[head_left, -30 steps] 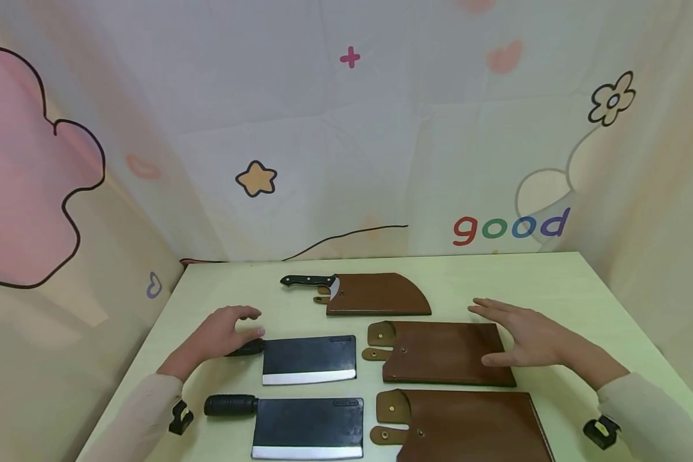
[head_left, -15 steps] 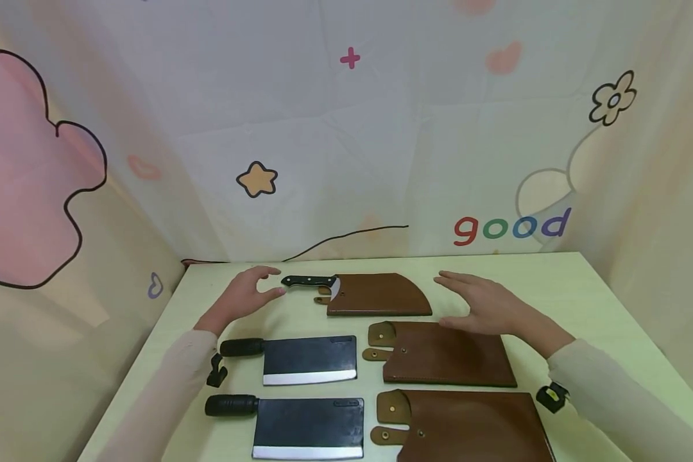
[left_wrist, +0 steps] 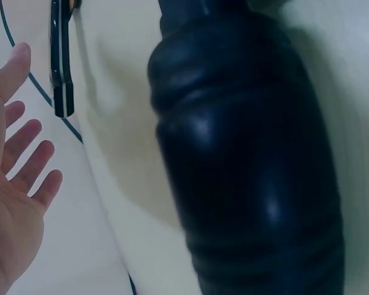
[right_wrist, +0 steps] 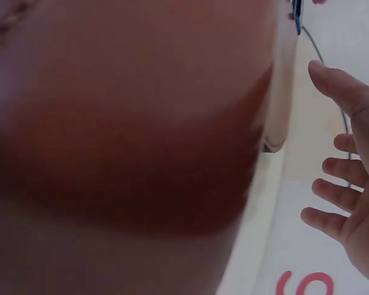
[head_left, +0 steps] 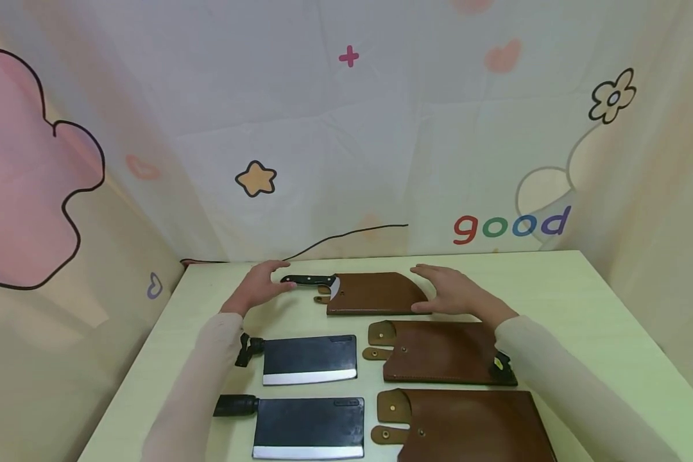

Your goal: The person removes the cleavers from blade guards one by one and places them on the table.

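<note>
At the back of the table, a knife with a riveted black handle (head_left: 307, 280) lies with its blade inside a brown leather sheath (head_left: 375, 295). My left hand (head_left: 261, 286) is beside the handle's end, thumb and fingers spread; in the left wrist view that hand (left_wrist: 15, 196) stands apart from the handle (left_wrist: 61, 67). At the sheath's rounded right end, my right hand (head_left: 455, 292) has its thumb and fingers spread around the corner. Whether it touches the leather cannot be told. The right wrist view shows this hand (right_wrist: 360, 178) holding nothing.
Two cleavers, one in the middle row (head_left: 309, 358) and one in front (head_left: 308, 423), lie bare on the left. Two brown sheaths, middle (head_left: 439, 351) and front (head_left: 473, 420), lie to their right, under my right forearm. A printed curtain (head_left: 346, 141) hangs behind the table.
Both hands have moved away from me toward the back of the table and inward, from the middle row to either end of the sheathed knife. The knives and sheaths have stayed in place.
</note>
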Available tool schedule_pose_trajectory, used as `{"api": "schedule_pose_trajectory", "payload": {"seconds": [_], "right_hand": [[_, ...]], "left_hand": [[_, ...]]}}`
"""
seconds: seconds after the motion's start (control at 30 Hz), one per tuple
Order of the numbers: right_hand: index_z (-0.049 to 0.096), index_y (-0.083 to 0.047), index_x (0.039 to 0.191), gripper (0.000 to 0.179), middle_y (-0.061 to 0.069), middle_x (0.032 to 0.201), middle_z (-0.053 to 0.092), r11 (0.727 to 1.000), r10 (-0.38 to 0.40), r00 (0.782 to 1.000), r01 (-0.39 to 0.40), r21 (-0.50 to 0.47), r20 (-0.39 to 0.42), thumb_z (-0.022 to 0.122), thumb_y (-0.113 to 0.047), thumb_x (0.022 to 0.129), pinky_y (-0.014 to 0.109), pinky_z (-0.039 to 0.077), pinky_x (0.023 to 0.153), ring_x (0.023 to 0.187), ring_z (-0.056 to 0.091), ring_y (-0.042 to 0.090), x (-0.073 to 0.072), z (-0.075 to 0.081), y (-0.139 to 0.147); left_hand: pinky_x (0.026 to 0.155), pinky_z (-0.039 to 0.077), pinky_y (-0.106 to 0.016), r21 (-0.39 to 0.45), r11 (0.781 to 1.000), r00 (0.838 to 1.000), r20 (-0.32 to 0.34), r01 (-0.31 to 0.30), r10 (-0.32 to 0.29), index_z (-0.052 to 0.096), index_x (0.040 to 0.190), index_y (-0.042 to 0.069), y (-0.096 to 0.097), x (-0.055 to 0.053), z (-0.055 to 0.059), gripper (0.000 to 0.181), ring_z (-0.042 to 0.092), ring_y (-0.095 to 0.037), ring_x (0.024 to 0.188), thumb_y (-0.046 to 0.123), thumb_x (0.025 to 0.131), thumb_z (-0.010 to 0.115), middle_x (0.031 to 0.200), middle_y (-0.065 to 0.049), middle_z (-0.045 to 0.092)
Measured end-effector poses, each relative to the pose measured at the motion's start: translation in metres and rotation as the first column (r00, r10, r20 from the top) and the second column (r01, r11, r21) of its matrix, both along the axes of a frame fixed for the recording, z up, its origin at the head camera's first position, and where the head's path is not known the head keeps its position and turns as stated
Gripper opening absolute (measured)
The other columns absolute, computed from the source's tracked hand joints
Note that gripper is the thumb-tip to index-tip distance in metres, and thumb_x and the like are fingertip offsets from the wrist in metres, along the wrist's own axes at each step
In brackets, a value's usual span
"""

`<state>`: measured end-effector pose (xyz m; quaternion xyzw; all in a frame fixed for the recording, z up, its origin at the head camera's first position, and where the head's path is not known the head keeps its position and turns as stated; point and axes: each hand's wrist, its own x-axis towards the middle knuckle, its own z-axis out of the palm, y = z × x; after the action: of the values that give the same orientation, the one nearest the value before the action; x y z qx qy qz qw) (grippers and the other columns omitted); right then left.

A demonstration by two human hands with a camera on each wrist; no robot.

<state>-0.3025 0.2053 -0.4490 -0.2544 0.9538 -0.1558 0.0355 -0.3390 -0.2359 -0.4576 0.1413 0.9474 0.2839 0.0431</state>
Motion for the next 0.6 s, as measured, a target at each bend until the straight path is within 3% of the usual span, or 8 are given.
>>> {"api": "schedule_pose_trajectory", "payload": {"seconds": [0.23,0.6], "right_hand": [[0.043,0.000,0.153,0.091,0.024,0.155,0.045,0.999,0.050,0.997,-0.049,-0.018,0.051,0.081,-0.047,0.085,0.058,0.036,0.114,0.141,0.044,0.043,-0.016,-0.016,-0.006],[0.036,-0.001,0.156,0.099,0.020,0.155,0.046,0.998,0.061,0.992,-0.059,-0.015,0.112,0.084,-0.046,0.082,0.054,0.038,0.114,0.139,0.048,0.038,-0.024,-0.029,-0.011]], "left_hand": [[0.114,0.034,-0.059,0.006,1.000,0.999,0.043,0.000,0.000,0.048,0.151,0.005,0.008,-0.008,-0.011,0.069,0.038,-0.043,0.145,0.033,0.095,0.075,0.157,-0.021,0.043],[0.116,0.034,-0.055,-0.041,0.999,0.996,0.084,0.024,-0.021,0.049,0.150,0.004,0.015,-0.011,-0.015,0.064,0.039,-0.041,0.144,0.033,0.097,0.071,0.154,-0.021,0.046]]}}
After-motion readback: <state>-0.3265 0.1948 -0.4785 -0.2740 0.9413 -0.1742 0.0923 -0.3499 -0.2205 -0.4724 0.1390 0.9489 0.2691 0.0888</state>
